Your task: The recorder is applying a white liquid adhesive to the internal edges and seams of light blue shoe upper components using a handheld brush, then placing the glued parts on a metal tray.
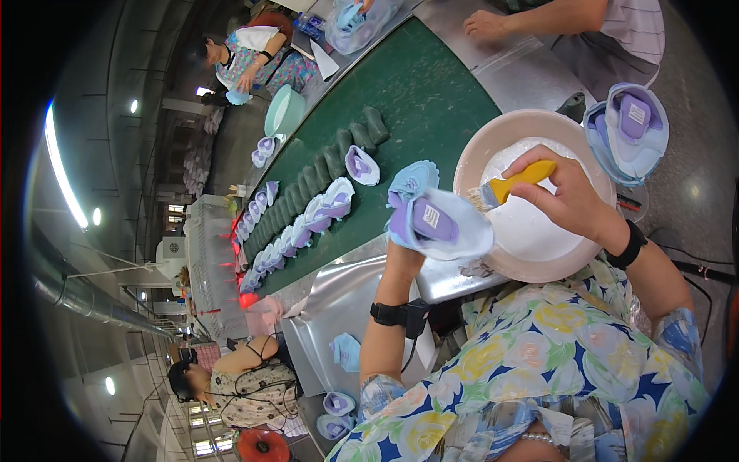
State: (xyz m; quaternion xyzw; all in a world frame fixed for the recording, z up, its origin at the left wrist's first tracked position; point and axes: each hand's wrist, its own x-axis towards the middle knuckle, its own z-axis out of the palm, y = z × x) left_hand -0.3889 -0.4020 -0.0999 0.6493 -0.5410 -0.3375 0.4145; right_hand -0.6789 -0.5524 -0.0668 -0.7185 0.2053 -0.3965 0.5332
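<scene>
My left hand (406,260) is closed on a light blue and purple shoe upper (462,233), holding it at the left rim of a pale pink basin (466,158). Most of that hand's fingers are hidden behind the upper. In my right hand (573,196) is a flat paintbrush (525,179) with a yellow handle, gripped between thumb and fingers. The brush's bristles sit over the basin's left side, close to the upper but apart from it. White liquid (531,235) fills much of the basin.
A green conveyor belt (431,85) carries rows of shoe uppers (308,219) and dark shoe-shaped forms (331,160). Nested uppers (627,138) stand right of the basin. A metal tray (331,308) lies at left. Co-workers sit around the belt; one's hand (485,25) rests across from me.
</scene>
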